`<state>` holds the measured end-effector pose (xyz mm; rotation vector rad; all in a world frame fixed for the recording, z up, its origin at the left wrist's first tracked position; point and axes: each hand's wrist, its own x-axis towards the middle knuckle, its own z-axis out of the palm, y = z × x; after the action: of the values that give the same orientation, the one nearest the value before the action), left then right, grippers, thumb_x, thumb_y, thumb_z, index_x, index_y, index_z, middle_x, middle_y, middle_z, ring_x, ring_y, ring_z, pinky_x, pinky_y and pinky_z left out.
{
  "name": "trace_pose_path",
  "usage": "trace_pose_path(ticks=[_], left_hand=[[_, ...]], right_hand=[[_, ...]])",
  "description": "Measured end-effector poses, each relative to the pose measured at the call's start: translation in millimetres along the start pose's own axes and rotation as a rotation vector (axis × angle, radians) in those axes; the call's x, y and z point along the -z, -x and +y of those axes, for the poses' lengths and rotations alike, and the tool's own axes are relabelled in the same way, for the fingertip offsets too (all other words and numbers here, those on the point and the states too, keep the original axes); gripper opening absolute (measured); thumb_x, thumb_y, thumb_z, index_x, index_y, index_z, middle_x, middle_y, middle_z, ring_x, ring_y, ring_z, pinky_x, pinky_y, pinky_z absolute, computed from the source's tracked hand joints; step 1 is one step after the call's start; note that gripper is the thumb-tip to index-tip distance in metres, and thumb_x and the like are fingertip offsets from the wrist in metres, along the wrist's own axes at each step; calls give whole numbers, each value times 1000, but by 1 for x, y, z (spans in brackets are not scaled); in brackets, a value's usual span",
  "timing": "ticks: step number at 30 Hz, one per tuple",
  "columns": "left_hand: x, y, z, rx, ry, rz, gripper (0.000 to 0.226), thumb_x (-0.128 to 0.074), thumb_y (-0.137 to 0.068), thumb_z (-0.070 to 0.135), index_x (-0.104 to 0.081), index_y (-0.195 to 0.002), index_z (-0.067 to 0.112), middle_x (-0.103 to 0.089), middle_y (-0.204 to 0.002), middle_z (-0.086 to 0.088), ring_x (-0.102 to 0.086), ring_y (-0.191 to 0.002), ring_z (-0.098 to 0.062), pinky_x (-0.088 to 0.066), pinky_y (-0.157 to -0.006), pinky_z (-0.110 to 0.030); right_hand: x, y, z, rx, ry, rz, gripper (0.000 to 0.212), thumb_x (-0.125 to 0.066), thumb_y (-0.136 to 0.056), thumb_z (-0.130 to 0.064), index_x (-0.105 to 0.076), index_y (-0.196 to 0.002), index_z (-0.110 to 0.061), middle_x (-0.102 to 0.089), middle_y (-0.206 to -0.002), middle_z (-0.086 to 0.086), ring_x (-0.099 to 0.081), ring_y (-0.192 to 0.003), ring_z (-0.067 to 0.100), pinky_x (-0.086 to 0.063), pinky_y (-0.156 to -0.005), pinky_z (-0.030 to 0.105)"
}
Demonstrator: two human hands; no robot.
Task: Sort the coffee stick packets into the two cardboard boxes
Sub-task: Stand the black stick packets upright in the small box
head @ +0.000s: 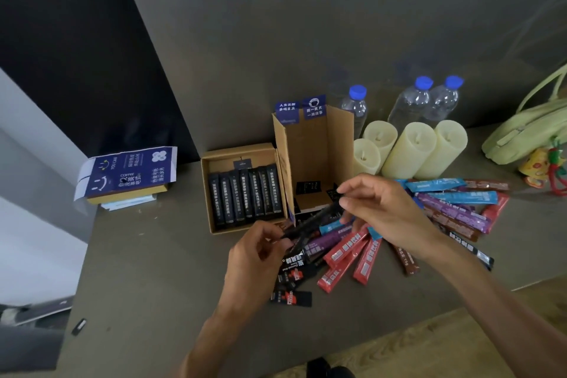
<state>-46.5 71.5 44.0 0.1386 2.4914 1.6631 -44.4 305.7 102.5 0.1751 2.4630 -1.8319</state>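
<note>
Both hands were on one black stick packet (316, 219) when I looked. The left hand (257, 258) pinched its near end and the right hand (380, 209) pinched the far end between thumb and fingertips, so it hung slanted just above the table (147, 255), right in front of the boxes. The low cardboard box (237, 152) sat at about 11 o'clock from the hands, with a neat row of black packets (245, 190) lying side by side inside (seven or so, hard to count). The tall cardboard box (310, 147) stood touching its right side at roughly 12 o'clock, with a few dark packets at its bottom. The loose pile of coloured packets (454, 212), red, blue, purple and brown, fanned from 6 o'clock under the hands round to 3. Cream candles (408, 147) and water bottles (411, 101) lined up behind at 1 o'clock, a pale green bag (527, 135) at 2, and a blue printed carton (129, 172) off around 9.
</note>
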Motion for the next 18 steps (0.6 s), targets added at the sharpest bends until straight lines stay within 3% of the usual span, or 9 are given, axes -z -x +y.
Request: trace_pose_path(ticks=[4,8,12,14,18], left_hand=[[15,8,-3,-305,-163,100,17,-76,-82,8,-65,-83,21,-68,-97,18,-64,-93,3,-52,-73,-10],[26,11,0,-89,167,43,15,-78,-80,12,-66,-84,20,-74,-91,10,-71,-88,-7,-57,-72,-24],[40,8,-3,-22,323,18,16,-76,-82,5,-66,-89,15,-74,-92,-2,-72,-89,-18,-58,-79,-37],[46,7,-5,-35,282,56,18,-74,-83,5,-64,-89,19,-72,-92,1,-70,-88,-16,-56,-78,-31],[57,1,-1,-176,-63,192,19,-72,-85,18,-61,-95,29,-64,-91,16,-60,-92,-1,-43,-76,-7]], right_hand=[[-12,-4,-7,19,-36,-42,10,-66,-91,-3,-70,-99,-9,-75,-96,7,-74,-87,22,-60,-78,28],[-19,-13,-17,82,90,-100,29,-67,-89,2,-67,-108,-19,-73,-106,-3,-69,-98,12,-57,-88,29],[-28,-20,-21,113,148,-95,35,-70,-88,-1,-67,-111,-27,-71,-108,-8,-67,-103,9,-56,-91,31],[-33,-22,-24,124,161,-96,36,-70,-88,-1,-67,-110,-28,-71,-106,-8,-67,-100,8,-58,-88,31],[-47,-22,-32,172,293,-147,35,-69,-90,-4,-66,-114,-29,-70,-107,-13,-67,-98,4,-55,-85,23]])
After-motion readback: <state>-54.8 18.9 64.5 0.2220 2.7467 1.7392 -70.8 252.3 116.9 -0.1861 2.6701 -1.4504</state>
